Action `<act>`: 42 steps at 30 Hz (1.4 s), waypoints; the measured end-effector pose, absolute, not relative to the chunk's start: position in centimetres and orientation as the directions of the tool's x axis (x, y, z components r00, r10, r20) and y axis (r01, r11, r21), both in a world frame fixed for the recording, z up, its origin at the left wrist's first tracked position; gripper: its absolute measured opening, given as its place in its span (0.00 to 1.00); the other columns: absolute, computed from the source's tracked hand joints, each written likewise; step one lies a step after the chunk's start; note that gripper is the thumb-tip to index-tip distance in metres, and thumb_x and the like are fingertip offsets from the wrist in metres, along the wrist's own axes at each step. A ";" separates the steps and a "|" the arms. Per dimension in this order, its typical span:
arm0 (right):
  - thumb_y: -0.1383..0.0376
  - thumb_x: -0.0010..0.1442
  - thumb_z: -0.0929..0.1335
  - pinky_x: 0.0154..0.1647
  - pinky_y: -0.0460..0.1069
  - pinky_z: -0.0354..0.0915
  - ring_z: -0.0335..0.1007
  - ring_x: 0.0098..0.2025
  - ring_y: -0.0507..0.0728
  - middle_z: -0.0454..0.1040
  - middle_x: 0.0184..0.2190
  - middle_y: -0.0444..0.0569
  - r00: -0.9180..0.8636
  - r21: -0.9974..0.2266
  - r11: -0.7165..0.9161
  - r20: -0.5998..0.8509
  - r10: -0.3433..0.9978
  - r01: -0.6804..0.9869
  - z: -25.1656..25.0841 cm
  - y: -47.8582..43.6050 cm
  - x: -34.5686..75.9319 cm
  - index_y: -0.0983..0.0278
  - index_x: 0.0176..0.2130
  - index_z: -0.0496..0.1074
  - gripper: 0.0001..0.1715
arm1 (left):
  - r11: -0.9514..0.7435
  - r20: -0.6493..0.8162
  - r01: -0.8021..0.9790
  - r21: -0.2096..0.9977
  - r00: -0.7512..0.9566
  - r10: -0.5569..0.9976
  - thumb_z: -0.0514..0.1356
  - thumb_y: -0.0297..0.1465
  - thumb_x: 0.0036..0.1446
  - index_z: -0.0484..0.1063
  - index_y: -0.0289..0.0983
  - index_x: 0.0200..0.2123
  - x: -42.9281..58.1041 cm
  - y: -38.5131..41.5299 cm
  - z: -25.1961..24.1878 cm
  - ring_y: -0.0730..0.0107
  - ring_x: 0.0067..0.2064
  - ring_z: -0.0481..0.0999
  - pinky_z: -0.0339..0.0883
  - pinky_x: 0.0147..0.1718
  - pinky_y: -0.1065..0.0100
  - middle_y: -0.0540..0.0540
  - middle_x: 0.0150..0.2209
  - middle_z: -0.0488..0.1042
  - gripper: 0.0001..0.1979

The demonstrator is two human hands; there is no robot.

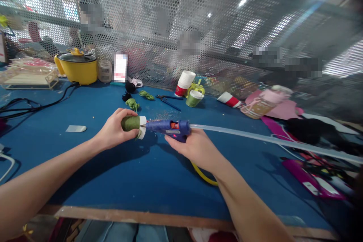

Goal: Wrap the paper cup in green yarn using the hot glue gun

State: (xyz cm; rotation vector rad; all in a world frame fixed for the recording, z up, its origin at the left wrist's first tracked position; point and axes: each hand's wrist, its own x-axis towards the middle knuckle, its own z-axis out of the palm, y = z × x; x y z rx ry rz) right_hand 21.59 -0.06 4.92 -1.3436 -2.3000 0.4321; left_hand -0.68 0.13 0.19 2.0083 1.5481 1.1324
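My left hand (119,130) is wrapped round a paper cup (143,126) lying on its side, most of its wall covered in green yarn (130,123) and a white band bare at its right end. In my right hand (197,145) is a blue glue gun (170,126), pointing left with its nozzle at the white band. Whether the tip touches the cup I cannot tell. A long translucent glue stick (241,133) runs out of the gun's back to the right. Below my right hand hangs a yellow cord (204,176).
Green yarn bundles (132,104), black yarn balls (130,87) and pliers (168,102) lie beyond my hands. Behind them stand stacked paper cups (185,81) and a green-wrapped cup (194,98). A yellow pot (78,69) is back left, a purple power strip (309,179) right, a mesh partition (159,26) behind.
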 end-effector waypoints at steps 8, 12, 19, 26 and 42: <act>0.61 0.53 0.63 0.25 0.47 0.59 0.67 0.24 0.54 0.71 0.19 0.46 -0.424 -0.340 0.475 0.218 0.879 0.811 4.7 -0.1 21.4 0.63 0.21 0.66 0.13 | -0.357 0.395 0.653 0.668 0.096 0.914 0.60 0.32 0.42 0.66 0.37 0.40 -0.7 0.2 0.0 0.63 0.40 0.68 0.64 0.41 0.61 0.46 0.38 0.66 0.18; 0.61 0.53 0.62 0.27 0.47 0.60 0.68 0.25 0.54 0.72 0.21 0.46 -0.444 -0.301 0.519 0.284 0.850 0.800 4.8 -0.2 21.3 0.63 0.22 0.67 0.12 | -0.375 0.411 0.666 0.645 0.112 0.905 0.60 0.31 0.42 0.66 0.37 0.40 -0.6 0.1 0.0 0.64 0.41 0.68 0.64 0.41 0.62 0.46 0.39 0.66 0.18; 0.61 0.54 0.63 0.27 0.47 0.60 0.68 0.26 0.54 0.73 0.23 0.46 -0.456 -0.309 0.504 0.218 0.863 0.806 4.6 -0.4 21.4 0.63 0.26 0.70 0.11 | -0.381 0.429 0.682 0.624 0.108 0.897 0.60 0.32 0.42 0.66 0.36 0.40 -0.7 0.2 0.0 0.64 0.41 0.68 0.64 0.41 0.62 0.45 0.39 0.66 0.18; 0.61 0.53 0.62 0.27 0.48 0.60 0.68 0.27 0.56 0.72 0.21 0.47 -0.408 -0.298 0.453 0.205 0.890 0.840 4.8 -0.3 21.2 0.64 0.22 0.68 0.12 | -0.460 0.489 0.680 0.572 0.167 0.856 0.60 0.29 0.42 0.64 0.39 0.41 -0.7 0.0 -0.2 0.63 0.42 0.68 0.65 0.41 0.62 0.46 0.40 0.65 0.19; 0.62 0.52 0.63 0.24 0.47 0.57 0.62 0.21 0.53 0.68 0.17 0.46 -0.374 -0.315 0.443 0.256 0.891 0.839 4.8 0.2 21.1 0.64 0.19 0.65 0.13 | -0.565 0.553 0.690 0.453 0.281 0.785 0.59 0.27 0.43 0.62 0.38 0.42 -0.4 -0.5 0.0 0.62 0.44 0.67 0.65 0.42 0.62 0.42 0.42 0.63 0.20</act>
